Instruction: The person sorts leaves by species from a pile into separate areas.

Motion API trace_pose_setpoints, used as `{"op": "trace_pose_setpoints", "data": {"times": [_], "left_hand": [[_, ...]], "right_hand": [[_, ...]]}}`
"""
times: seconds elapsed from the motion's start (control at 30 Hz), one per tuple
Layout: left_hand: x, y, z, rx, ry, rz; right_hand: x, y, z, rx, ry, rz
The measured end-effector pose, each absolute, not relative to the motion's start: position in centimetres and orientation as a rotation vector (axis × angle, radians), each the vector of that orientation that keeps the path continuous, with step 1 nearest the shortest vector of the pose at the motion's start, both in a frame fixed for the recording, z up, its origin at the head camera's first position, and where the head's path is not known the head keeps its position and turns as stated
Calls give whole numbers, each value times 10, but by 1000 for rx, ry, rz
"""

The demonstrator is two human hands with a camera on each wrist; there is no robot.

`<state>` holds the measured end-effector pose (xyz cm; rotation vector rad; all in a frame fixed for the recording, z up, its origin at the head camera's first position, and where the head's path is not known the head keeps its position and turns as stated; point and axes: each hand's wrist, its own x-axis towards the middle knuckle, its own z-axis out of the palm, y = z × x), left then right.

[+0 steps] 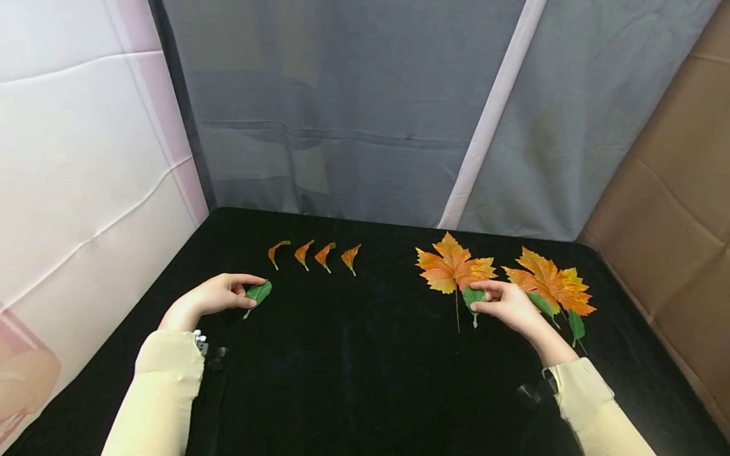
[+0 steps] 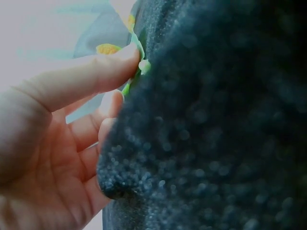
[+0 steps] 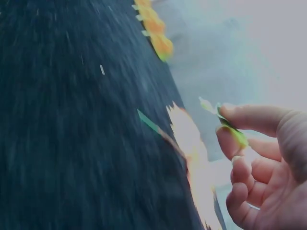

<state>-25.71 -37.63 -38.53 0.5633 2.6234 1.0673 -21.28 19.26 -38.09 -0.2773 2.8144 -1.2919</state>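
My left hand (image 1: 219, 294) pinches a small green leaf (image 1: 259, 292) between thumb and fingers, low over the black cloth at the left; its stem points down toward me. In the left wrist view the thumb (image 2: 96, 72) covers most of that leaf. At the right, my right hand (image 1: 507, 307) pinches another green leaf (image 1: 474, 296) by its edge. This leaf overlaps the lower part of an orange maple leaf (image 1: 450, 263) in the head view. The right wrist view shows the held leaf (image 3: 232, 129) between thumb and forefinger, above the cloth.
Several small curled orange leaves (image 1: 322, 257) lie in a row at the back left. A second orange maple leaf (image 1: 550, 278) lies at the right, with green leaves (image 1: 576, 325) by it. Grey curtain (image 1: 342, 126) stands behind the black table (image 1: 342, 380).
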Motion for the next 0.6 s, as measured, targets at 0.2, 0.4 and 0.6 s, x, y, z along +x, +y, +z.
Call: {"op": "trace_pose_setpoints", "data": {"times": [0.2, 0.4, 0.6], "left_hand": [[-257, -376, -385, 554, 2607, 1086], [-260, -373, -383, 503, 2542, 1109], [-256, -375, -381, 441, 2524, 1097]], "right_hand": [[-225, 152, -378, -431, 2757, -1288], [-231, 126, -375, -517, 2729, -1291], [-236, 98, -377, -631, 2653, -1339]]}}
